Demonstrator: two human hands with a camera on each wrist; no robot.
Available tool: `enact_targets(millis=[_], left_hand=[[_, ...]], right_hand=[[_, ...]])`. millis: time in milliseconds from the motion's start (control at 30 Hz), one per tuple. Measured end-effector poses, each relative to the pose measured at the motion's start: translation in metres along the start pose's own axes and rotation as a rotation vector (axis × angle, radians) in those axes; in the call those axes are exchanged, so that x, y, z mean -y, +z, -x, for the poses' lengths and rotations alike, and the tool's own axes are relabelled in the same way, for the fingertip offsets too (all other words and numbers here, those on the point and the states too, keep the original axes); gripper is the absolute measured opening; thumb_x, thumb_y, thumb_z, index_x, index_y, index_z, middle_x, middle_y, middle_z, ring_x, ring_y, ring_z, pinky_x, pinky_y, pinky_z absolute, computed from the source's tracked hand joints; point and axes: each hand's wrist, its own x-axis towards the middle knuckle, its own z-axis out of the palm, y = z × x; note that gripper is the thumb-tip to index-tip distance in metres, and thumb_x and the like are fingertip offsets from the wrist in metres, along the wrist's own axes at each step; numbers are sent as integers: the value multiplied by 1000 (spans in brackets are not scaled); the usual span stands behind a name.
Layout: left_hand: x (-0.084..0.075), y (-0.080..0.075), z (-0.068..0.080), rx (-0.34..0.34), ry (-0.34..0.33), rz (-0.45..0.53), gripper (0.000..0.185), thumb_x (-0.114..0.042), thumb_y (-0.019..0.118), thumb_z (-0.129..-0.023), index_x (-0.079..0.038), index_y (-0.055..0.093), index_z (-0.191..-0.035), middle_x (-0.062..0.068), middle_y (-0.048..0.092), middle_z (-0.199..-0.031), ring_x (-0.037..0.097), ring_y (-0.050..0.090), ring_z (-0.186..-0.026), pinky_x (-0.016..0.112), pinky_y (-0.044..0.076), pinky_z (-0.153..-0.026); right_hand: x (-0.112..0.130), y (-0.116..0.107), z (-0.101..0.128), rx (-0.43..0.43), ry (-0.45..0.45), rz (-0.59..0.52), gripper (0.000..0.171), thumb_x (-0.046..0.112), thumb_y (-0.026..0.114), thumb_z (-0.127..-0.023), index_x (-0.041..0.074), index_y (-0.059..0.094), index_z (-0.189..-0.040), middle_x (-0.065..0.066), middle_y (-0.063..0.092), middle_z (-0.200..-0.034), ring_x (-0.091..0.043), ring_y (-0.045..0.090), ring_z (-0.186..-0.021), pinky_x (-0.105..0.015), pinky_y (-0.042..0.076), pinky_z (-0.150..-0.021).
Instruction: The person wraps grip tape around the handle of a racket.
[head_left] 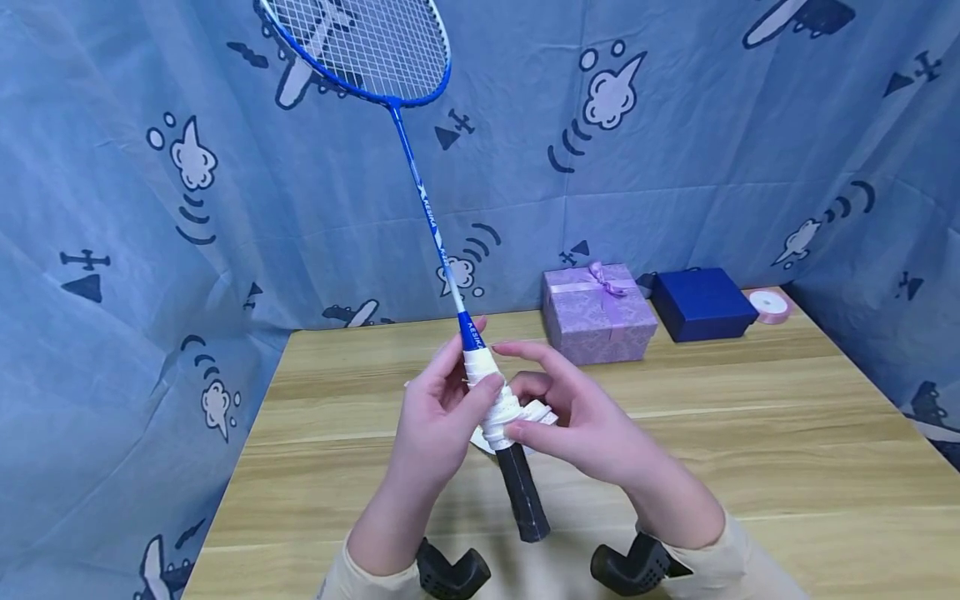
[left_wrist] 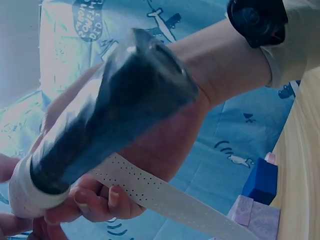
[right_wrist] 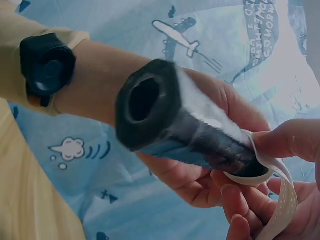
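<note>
A blue and white badminton racket (head_left: 427,204) is held up at a tilt, its strung head at the upper left and its handle low. White perforated grip tape (head_left: 498,421) winds round the upper handle; the black lower handle (head_left: 522,496) is bare. My left hand (head_left: 431,429) grips the wrapped part, thumb on top of the tape and fingers behind. With thumb and fingers, my right hand (head_left: 592,425) pinches the tape beside the handle. A loose strip of tape (left_wrist: 132,180) trails down in the left wrist view. In the right wrist view the octagonal handle end (right_wrist: 145,102) faces the camera.
At the back of the wooden table (head_left: 337,467) stand a purple gift box (head_left: 600,321) with a bow, a dark blue box (head_left: 703,304) and a pink-edged ribbon roll (head_left: 770,304). A blue patterned curtain (head_left: 315,217) hangs behind the table.
</note>
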Motion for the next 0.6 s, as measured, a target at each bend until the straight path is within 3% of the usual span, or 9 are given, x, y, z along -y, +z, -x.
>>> enact_targets(millis=[100, 200, 433, 600], left_hand=[[-1, 1, 0, -53, -19, -9, 54, 1, 70, -95, -11, 58, -146, 17, 62, -125, 23, 58, -100, 20, 56, -86], [-3, 0, 1, -70, -10, -15, 52, 2, 69, -95, -9, 59, -145, 19, 64, -122, 23, 60, -100, 22, 58, -87], [-7, -4, 2, -10, 17, 33, 51, 1, 59, -99, 2, 50, -150, 26, 64, -126, 21, 64, -110, 26, 57, -97], [-4, -6, 1, 32, 55, 88, 52, 4, 54, -99, 9, 45, -150, 30, 62, -124, 18, 63, -110, 23, 56, -94]], right_hand=[[-2, 2, -1, -6, -23, 58, 68, -8, 67, -94, 4, 36, -154, -17, 68, -100, -13, 66, -86, -26, 58, -68], [-3, 2, -1, -9, -14, 50, 68, -8, 67, -94, 5, 37, -154, -17, 68, -100, -14, 66, -89, -27, 60, -73], [-2, -1, -1, 39, -38, -44, 66, -10, 62, -96, -3, 33, -154, -11, 66, -106, -14, 66, -95, -28, 61, -76], [-3, -1, -2, 61, -87, -77, 64, -11, 61, -96, -5, 32, -153, -9, 66, -109, -13, 66, -97, -27, 62, -78]])
